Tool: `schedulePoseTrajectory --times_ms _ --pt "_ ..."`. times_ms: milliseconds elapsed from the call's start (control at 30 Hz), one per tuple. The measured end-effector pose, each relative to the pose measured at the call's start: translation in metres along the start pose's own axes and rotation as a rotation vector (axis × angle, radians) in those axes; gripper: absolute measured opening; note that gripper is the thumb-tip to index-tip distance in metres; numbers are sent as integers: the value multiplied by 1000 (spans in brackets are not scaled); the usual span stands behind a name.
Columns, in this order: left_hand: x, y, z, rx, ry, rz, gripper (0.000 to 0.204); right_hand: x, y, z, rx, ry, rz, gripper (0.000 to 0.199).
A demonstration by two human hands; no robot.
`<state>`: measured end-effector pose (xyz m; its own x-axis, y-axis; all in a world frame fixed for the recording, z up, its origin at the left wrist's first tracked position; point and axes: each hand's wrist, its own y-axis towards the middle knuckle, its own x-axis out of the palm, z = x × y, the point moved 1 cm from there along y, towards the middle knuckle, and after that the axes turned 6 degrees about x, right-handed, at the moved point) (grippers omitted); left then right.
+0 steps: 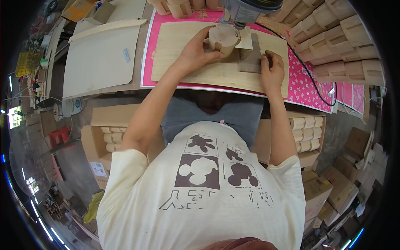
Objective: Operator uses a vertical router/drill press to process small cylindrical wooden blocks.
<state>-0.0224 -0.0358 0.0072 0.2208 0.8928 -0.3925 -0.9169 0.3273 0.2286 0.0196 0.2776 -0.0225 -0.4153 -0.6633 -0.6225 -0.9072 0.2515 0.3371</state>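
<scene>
1. Hands are working at a bench: the left hand (199,49) is wrapping its fingers round a round, notched wooden block (223,38) and holding it tight under the grey head of a bench machine (249,9).
2. The right hand (271,71) is lying curled at the three o'clock side of a small dark wooden block (250,58); whether it is gripping or only steadying it cannot be told.
3. The round block is sitting at twelve o'clock on the pale plywood board (196,62), at the left fingertips.
4. Progress seems partial: similar pieces are stacking up at two o'clock (333,33), while cartons (110,135) at eight and four o'clock are holding more.
</scene>
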Motion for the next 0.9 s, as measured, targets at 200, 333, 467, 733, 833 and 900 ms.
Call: schedulePoseTrajectory --times_ms 200,333,467,733,833,900 --pt "1 1 6 -28 67 -12 97 0 0 -1 6 -21 1 27" --pt "-2 2 3 -4 -1 -21 97 -1 -1 0 20 -11 -13 29" --pt "0 5 6 -54 19 -52 97 -1 -1 2 15 -36 -13 29" --pt "6 4 -1 -15 -9 -28 97 -2 1 3 23 -22 -18 29" --pt "6 4 2 1 -22 -39 98 -6 25 0 347 364 -167 31" --pt "6 2 2 -6 -39 -41 99 -17 61 -20 323 574 -78 38"
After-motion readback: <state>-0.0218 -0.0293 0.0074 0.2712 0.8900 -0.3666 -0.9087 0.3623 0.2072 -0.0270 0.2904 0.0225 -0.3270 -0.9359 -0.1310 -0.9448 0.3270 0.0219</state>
